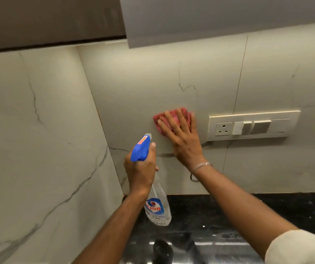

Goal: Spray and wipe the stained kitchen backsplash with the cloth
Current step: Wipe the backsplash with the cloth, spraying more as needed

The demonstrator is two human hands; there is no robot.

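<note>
Cream switch plate [253,125] beside cloth [173,116]

I have one view only, from the head camera. It faces forward and slightly upward at the marble-patterned backsplash [143,82], close in at arm's reach. The wide lens takes in the cabinet underside [219,18] above and the black bench [229,210] edge below.

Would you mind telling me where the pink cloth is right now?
In the head view, the pink cloth is pressed flat against the backsplash under the right hand, just left of the switch panel.
</note>
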